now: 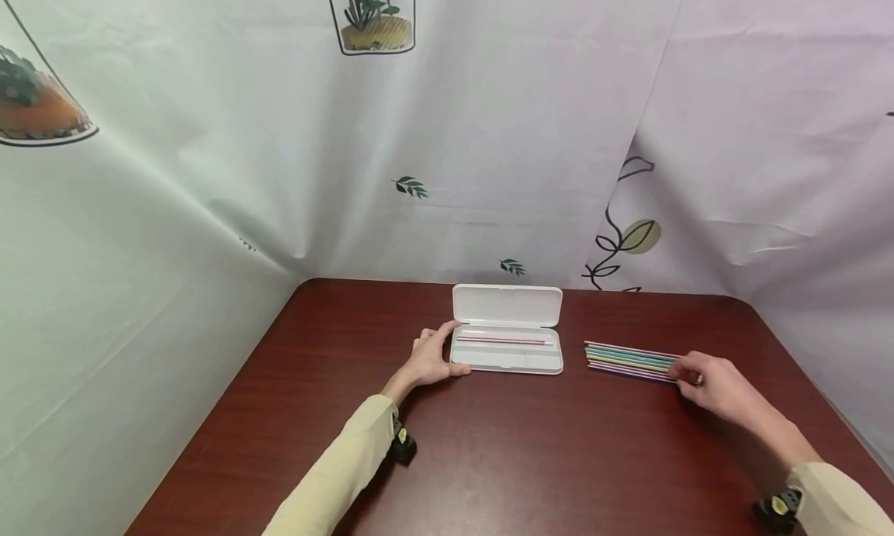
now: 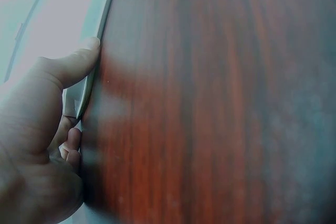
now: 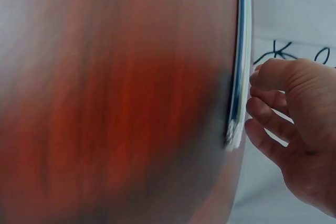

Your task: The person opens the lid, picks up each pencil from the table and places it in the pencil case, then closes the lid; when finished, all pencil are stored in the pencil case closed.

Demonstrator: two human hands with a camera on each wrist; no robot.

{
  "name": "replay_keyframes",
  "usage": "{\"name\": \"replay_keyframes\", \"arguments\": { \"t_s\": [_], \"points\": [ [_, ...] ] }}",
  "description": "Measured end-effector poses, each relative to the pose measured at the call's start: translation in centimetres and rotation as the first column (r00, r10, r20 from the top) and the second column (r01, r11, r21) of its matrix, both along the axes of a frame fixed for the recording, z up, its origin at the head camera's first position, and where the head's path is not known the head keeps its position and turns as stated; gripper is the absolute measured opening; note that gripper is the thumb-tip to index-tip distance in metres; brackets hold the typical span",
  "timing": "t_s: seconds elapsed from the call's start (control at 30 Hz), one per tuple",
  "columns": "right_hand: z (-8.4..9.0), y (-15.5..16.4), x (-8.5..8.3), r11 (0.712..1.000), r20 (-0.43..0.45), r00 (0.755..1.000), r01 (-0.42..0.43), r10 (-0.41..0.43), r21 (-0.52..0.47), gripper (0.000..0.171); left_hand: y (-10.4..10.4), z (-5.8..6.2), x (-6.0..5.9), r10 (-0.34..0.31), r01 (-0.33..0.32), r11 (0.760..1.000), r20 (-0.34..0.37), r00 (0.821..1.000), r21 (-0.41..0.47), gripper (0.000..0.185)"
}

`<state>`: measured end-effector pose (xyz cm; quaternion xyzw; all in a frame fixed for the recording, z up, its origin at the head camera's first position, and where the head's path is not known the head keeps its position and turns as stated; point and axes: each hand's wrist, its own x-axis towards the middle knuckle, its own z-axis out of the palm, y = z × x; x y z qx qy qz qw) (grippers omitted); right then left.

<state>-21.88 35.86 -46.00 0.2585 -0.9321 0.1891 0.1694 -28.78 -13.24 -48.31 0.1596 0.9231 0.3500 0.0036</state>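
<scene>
An opened white pencil case (image 1: pixel 506 361) lies on the table, its lid (image 1: pixel 506 306) tilted back. One slim red-and-white pencil (image 1: pixel 499 340) lies inside along the back. My left hand (image 1: pixel 427 359) grips the case's left end, thumb at the front edge and fingers around the back. In the left wrist view the thumb (image 2: pixel 79 61) presses the case's rim. To the right of the case lies a row of several coloured pencils (image 1: pixel 625 359). My right hand (image 1: pixel 715 385) is at their right end, fingers loosely bent beside the pencils (image 3: pixel 240 77), with none seen between the fingers.
The dark red wooden table (image 1: pixel 531 458) ends at a pale hanging cloth (image 1: pixel 489 133) printed with plants, which closes off the back and both sides. A divider splits the case's front compartment.
</scene>
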Motion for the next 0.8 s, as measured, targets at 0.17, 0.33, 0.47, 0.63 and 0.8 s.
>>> {"name": "replay_keyframes", "arguments": {
  "t_s": [0.17, 0.33, 0.47, 0.63, 0.8],
  "points": [
    [-0.6, 1.1, 0.5, 1.000, -0.014, 0.999, 0.030, -0.030, 0.008, 0.033, 0.0, 0.0, 0.0, -0.003, 0.003, 1.000, 0.000, 1.000, 0.001, 0.091],
    [-0.8, 1.5, 0.6, 0.999, -0.030, 0.999, 0.041, -0.040, 0.017, 0.033, 0.0, 0.0, 0.0, 0.002, -0.002, 1.000, 0.003, 1.000, -0.003, 0.091],
    [-0.7, 1.5, 0.6, 0.999, -0.026, 0.999, 0.028, -0.027, 0.019, 0.033, 0.0, 0.0, 0.1, 0.002, -0.002, 1.000, 0.007, 1.000, 0.002, 0.091],
    [-0.6, 1.4, 0.6, 0.999, 0.032, 0.999, 0.021, -0.022, 0.037, 0.031, 0.0, -0.1, 0.0, 0.001, -0.001, 1.000, 0.011, 1.000, -0.005, 0.091],
    [-0.5, 1.3, 0.6, 0.999, 0.094, 0.995, 0.025, -0.029, 0.044, 0.030, 0.0, 0.0, 0.1, 0.000, 0.000, 1.000, 0.008, 1.000, -0.001, 0.091]
  ]
}}
